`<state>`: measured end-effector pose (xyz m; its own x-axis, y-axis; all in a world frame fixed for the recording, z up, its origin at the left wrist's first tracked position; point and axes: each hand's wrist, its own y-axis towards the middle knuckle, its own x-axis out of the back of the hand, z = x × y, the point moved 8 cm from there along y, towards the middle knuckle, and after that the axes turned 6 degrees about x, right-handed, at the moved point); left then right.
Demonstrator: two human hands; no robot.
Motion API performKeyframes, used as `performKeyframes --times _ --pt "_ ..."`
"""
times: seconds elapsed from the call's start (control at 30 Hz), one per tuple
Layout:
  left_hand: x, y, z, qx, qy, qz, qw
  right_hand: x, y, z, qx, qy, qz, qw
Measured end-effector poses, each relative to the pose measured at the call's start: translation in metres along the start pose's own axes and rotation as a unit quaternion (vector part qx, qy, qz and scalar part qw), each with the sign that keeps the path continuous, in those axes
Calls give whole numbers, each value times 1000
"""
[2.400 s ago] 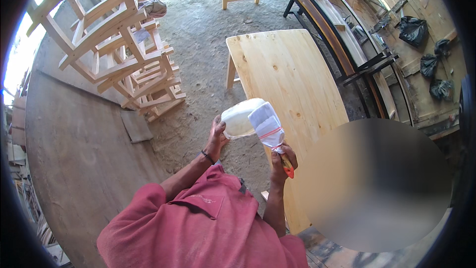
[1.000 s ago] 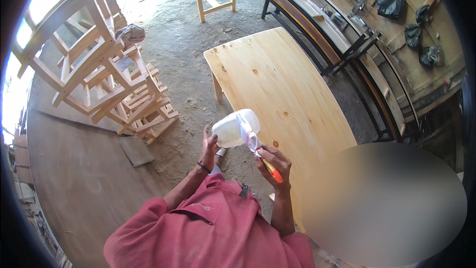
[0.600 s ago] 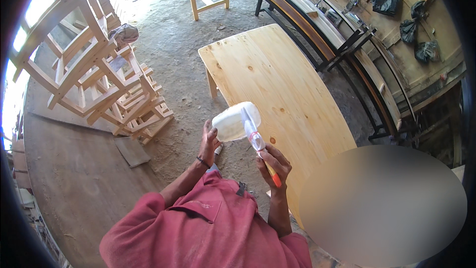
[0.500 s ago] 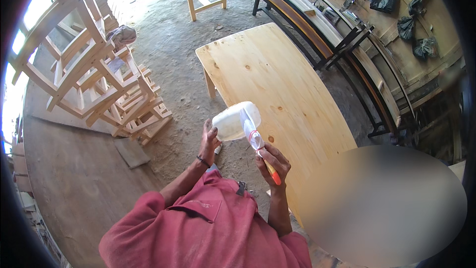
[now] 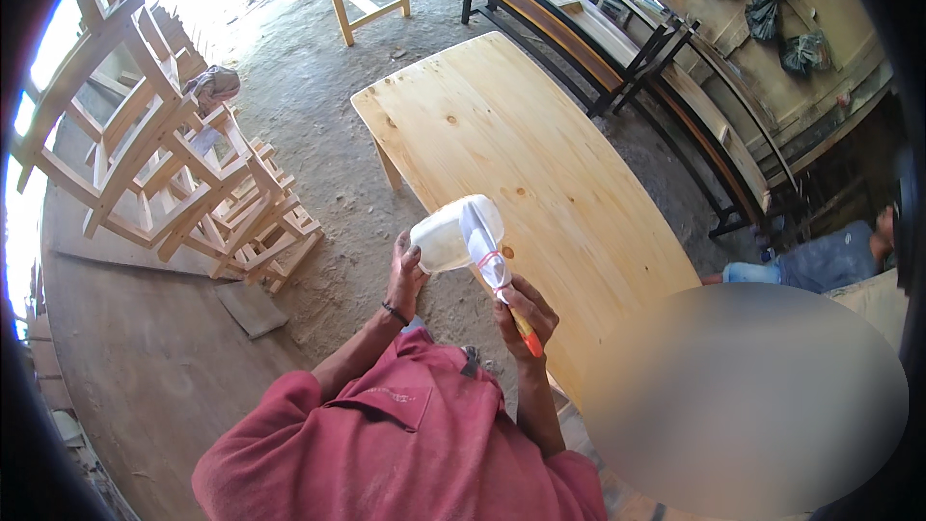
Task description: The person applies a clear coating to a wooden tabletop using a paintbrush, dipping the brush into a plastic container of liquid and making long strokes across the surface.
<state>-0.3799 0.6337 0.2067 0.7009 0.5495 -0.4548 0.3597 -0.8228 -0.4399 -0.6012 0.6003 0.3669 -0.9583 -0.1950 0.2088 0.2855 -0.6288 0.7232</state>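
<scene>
My left hand [image 5: 405,272] is closed round the near end of a translucent plastic container [image 5: 440,239], tilted on its side. My right hand [image 5: 530,315] grips a brush [image 5: 527,334] by its yellowish handle with an orange tip. White wrapping [image 5: 478,237], bound with a red band, covers the brush's head, so the bristles are hidden. The wrapped end lies across the container's right end; whether it is inside or in front I cannot tell. Just beyond both hands stands a pale wooden table [image 5: 540,145] with rounded corners.
Bare wooden chair frames [image 5: 145,150] are stacked at the left, by a large brown board [image 5: 145,357]. Dark-framed benches [image 5: 550,29] stand behind the table. A person [image 5: 820,259] is at the far right, above a blurred patch. A small wooden frame [image 5: 371,5] stands far back.
The view has shifted slightly right, and a person now shows at the right edge. Both hands keep their hold on container and brush, nearly unmoved.
</scene>
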Motion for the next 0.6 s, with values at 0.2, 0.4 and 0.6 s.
performKeyframes --times 0.2,0.4,0.6 --pt "-8 -5 5 10 24 -6 1000 10 -21 -21 -53 17 -40 998" --pt "-18 -9 11 7 25 6 1000 20 -29 -12 -55 36 -99 993" --pt "-24 -11 11 -3 29 18 999 28 -36 -9 -29 3 -89 996"
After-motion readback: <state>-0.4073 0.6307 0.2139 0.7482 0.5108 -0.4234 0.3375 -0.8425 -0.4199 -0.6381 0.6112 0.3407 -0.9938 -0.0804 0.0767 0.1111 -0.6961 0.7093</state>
